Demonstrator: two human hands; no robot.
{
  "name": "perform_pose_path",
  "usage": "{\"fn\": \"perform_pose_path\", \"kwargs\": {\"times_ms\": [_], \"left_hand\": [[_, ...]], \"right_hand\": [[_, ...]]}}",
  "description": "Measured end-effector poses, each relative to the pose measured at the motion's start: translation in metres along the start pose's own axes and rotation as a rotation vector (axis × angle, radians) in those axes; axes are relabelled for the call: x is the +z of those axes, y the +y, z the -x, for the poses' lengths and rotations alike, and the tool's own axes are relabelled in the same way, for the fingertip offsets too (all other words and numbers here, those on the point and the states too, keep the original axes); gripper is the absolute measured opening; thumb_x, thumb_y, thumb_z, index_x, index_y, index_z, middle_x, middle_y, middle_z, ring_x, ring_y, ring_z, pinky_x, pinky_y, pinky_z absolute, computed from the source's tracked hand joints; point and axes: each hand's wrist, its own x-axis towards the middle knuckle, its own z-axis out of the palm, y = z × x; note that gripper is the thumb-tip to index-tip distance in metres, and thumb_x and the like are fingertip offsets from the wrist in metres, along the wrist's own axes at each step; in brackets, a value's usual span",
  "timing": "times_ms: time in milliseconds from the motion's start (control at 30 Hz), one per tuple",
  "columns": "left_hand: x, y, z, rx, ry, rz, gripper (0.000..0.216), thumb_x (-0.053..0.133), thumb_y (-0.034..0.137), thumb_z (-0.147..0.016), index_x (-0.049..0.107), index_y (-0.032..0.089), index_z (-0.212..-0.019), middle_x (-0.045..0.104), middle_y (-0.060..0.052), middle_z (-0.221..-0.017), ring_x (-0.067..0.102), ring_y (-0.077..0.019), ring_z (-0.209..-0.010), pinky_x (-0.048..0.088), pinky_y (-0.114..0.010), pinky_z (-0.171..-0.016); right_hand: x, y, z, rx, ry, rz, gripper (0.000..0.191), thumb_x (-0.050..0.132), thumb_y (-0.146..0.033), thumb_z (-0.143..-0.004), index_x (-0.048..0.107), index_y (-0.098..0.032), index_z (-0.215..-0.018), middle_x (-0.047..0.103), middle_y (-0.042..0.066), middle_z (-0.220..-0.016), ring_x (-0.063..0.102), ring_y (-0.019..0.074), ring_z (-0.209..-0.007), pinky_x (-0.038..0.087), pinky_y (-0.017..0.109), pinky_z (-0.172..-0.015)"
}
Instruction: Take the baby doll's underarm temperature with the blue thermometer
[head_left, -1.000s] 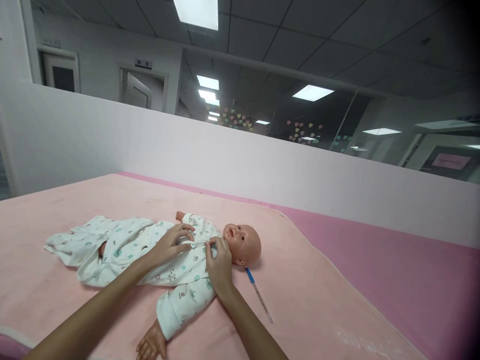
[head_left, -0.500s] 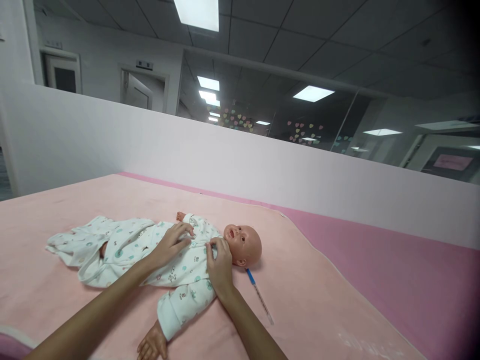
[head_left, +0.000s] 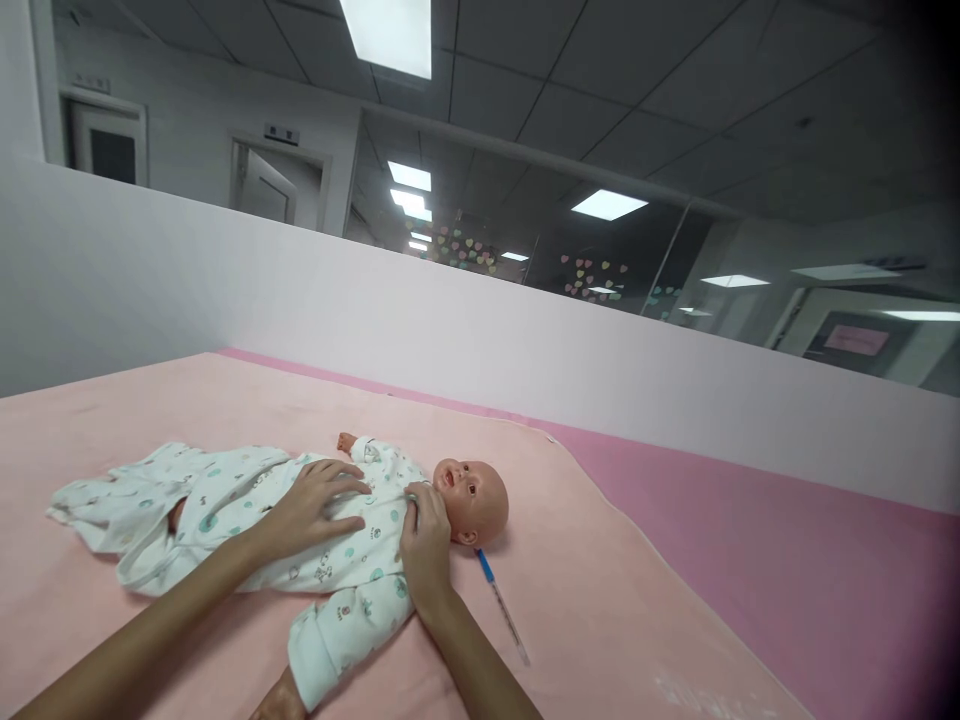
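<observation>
A baby doll [head_left: 480,505] lies on its back with its head to the right, wearing a white patterned romper [head_left: 349,625]. My left hand [head_left: 309,508] rests on the romper's front at the chest, fingers spread. At the neckline, just below the doll's chin, my right hand [head_left: 426,545] has its fingers curled together against the romper's collar. The fingertips partly hide what is pinched there. Beside the doll's head, a slim thermometer [head_left: 501,605] with a blue end lies on the bedding.
A pale pink sheet [head_left: 637,630] covers the bed, with a darker pink surface [head_left: 697,500] showing at the right. Behind it runs a low white wall [head_left: 450,340], topped by glass panels with heart stickers.
My left hand has opened, its fingers spreading from the romper's front opening and moving slightly left. My right hand stays at the collar. The whole view has shifted slightly.
</observation>
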Motion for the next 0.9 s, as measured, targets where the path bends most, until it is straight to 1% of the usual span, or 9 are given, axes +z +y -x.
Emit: {"fn": "perform_pose_path", "kwargs": {"times_ms": [67,133,233,300,400,533,633,767,900], "left_hand": [[-0.009,-0.008,0.006,-0.017,-0.058,0.093,0.036,0.058,0.044,-0.074,0.057,0.031,-0.107,0.055,-0.002,-0.115,0.048,-0.0222,-0.108,0.038,-0.036,-0.092],[-0.019,-0.016,0.012,-0.067,-0.086,0.180,0.033,0.057,0.045,-0.075,0.059,0.029,-0.103,0.056,-0.002,-0.115,0.051,-0.0210,-0.105,0.042,-0.032,-0.089],[-0.029,-0.025,0.021,-0.153,-0.085,0.213,0.025,0.055,0.045,-0.077,0.062,0.027,-0.093,0.057,-0.002,-0.112,0.053,-0.0203,-0.103,0.045,-0.030,-0.085],[-0.031,-0.027,0.024,-0.166,-0.071,0.192,0.024,0.054,0.045,-0.078,0.063,0.027,-0.092,0.058,-0.002,-0.111,0.053,-0.0200,-0.103,0.044,-0.031,-0.087],[-0.030,-0.025,0.025,-0.127,-0.034,0.173,0.025,0.053,0.043,-0.079,0.063,0.026,-0.095,0.060,-0.003,-0.107,0.053,-0.0193,-0.102,0.042,-0.032,-0.090],[-0.026,-0.024,0.023,-0.087,0.003,0.170,0.025,0.051,0.041,-0.081,0.063,0.026,-0.097,0.061,-0.003,-0.104,0.054,-0.0187,-0.099,0.042,-0.033,-0.089],[-0.023,-0.026,0.023,-0.066,0.005,0.170,0.026,0.050,0.038,-0.082,0.062,0.026,-0.101,0.060,-0.003,-0.106,0.052,-0.0187,-0.100,0.041,-0.033,-0.090],[-0.020,-0.030,0.024,-0.064,-0.005,0.156,0.028,0.049,0.038,-0.082,0.060,0.026,-0.104,0.058,-0.004,-0.108,0.051,-0.0190,-0.101,0.041,-0.033,-0.090],[-0.019,-0.030,0.024,-0.064,0.009,0.128,0.025,0.049,0.037,-0.082,0.060,0.026,-0.101,0.058,-0.002,-0.108,0.051,-0.0189,-0.101,0.040,-0.032,-0.091]], "right_hand": [[-0.002,-0.001,0.000,-0.052,-0.022,0.039,0.030,0.033,-0.006,-0.081,0.057,-0.019,-0.091,0.060,0.007,-0.095,0.053,0.0181,-0.094,0.044,0.035,-0.085],[-0.004,-0.007,0.001,-0.084,-0.033,0.070,0.030,0.034,-0.006,-0.081,0.059,-0.019,-0.090,0.060,0.007,-0.100,0.052,0.0187,-0.098,0.042,0.037,-0.088],[-0.002,-0.027,0.001,-0.103,-0.082,0.077,0.024,0.040,-0.011,-0.082,0.060,-0.021,-0.090,0.061,0.006,-0.102,0.050,0.0197,-0.102,0.040,0.039,-0.090],[0.006,-0.040,-0.002,-0.134,-0.143,0.079,0.020,0.044,-0.015,-0.082,0.060,-0.021,-0.092,0.060,0.005,-0.105,0.048,0.0210,-0.105,0.038,0.041,-0.091],[0.022,-0.053,-0.009,-0.162,-0.234,0.104,0.014,0.051,-0.019,-0.079,0.060,-0.021,-0.089,0.061,0.006,-0.102,0.050,0.0221,-0.100,0.035,0.042,-0.091],[0.038,-0.053,-0.015,-0.122,-0.281,0.126,0.007,0.054,-0.016,-0.073,0.056,-0.020,-0.078,0.061,0.003,-0.081,0.053,0.0197,-0.085,0.034,0.041,-0.088],[0.037,-0.050,-0.016,-0.081,-0.270,0.092,0.009,0.054,-0.014,-0.071,0.052,-0.020,-0.078,0.059,0.001,-0.081,0.051,0.0189,-0.084,0.035,0.037,-0.084],[0.033,-0.051,-0.015,-0.061,-0.250,0.015,0.007,0.052,-0.015,-0.074,0.050,-0.021,-0.077,0.058,-0.001,-0.080,0.050,0.0162,-0.082,0.034,0.033,-0.084],[0.035,-0.050,-0.013,-0.021,-0.230,0.042,0.004,0.050,-0.017,-0.077,0.052,-0.021,-0.077,0.058,0.000,-0.080,0.050,0.0169,-0.084,0.034,0.031,-0.081]]}}
